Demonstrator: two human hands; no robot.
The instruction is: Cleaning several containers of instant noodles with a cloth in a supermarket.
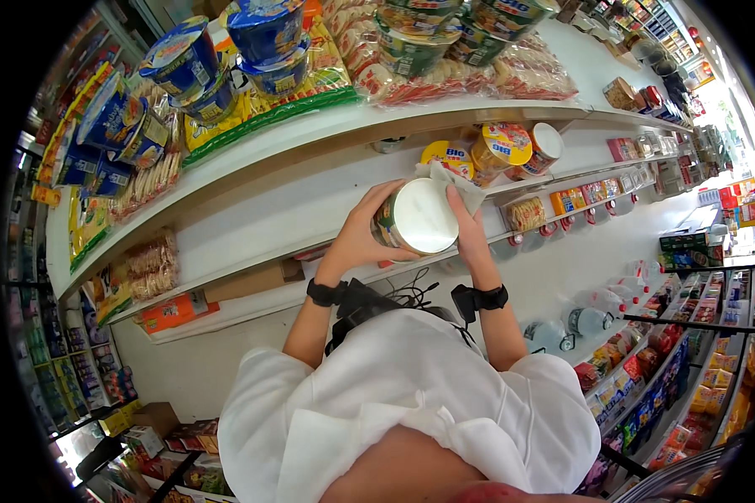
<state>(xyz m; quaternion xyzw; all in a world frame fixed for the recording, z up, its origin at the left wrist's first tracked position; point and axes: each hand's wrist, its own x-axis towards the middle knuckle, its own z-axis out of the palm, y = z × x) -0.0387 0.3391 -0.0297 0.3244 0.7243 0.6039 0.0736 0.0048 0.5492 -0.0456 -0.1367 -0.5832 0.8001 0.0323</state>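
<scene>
A round instant noodle cup [425,216] is held in front of me above the middle shelf, its plain white end facing up toward me. A strip of its dark green printed side shows at the left. My left hand [363,228] wraps round that side, fingers behind and thumb along the lower edge. In my right hand [468,225] a crumpled whitish cloth [464,188] is pinched against the cup's upper right rim. Just beyond the cup, yellow-lidded noodle cups [502,149] stand on the shelf.
Over my hands, the upper shelf [470,109] carries blue noodle cups [264,33], green noodle cups [413,50] and bagged noodles [528,75]. Its front edge runs above the middle shelf. Large water bottles [591,321] stand on the floor at right, near racks of packaged snacks [637,369].
</scene>
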